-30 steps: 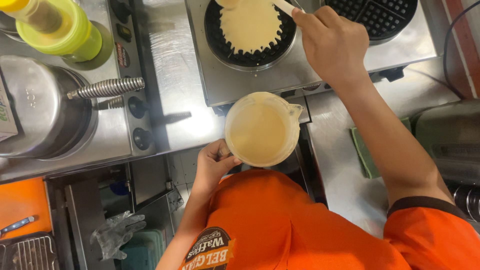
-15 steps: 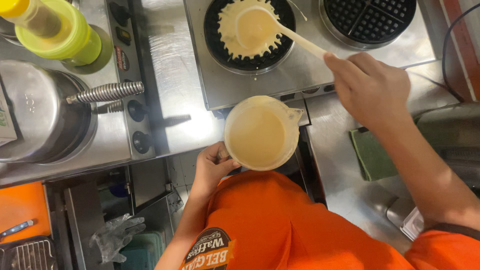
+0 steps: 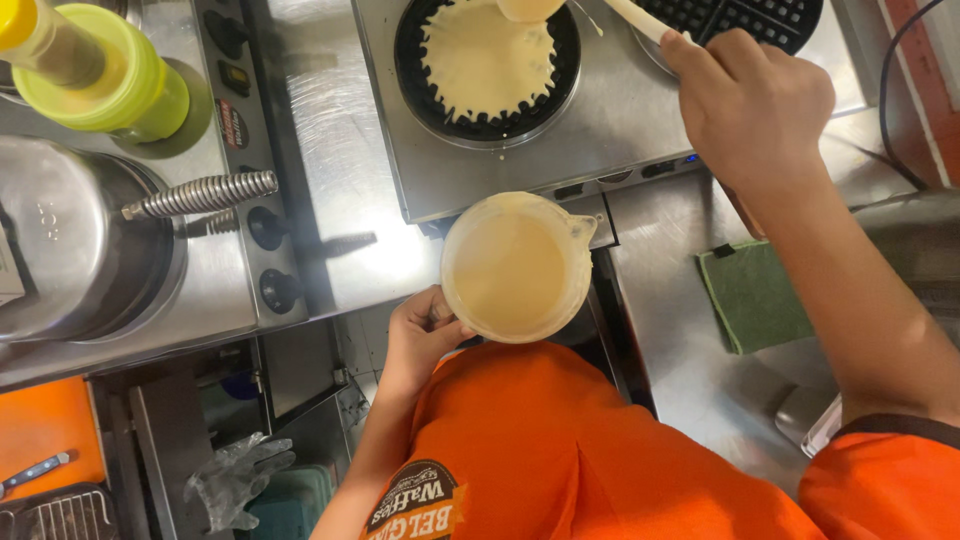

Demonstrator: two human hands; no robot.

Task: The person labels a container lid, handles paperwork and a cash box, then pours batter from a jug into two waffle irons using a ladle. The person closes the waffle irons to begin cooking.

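While my left hand (image 3: 418, 335) grips the handle of the batter jug (image 3: 517, 266) at centre frame, held close against my orange shirt (image 3: 560, 450), my right hand (image 3: 752, 100) at upper right is clenched around the ladle handle (image 3: 640, 18). Its bowl sits over the batter (image 3: 485, 60) in the round waffle iron (image 3: 487, 70), top centre. Judgement: spread outward evenly, keeping short of the rim.

A green cloth (image 3: 755, 295) lies beside a clear glove (image 3: 232, 482).
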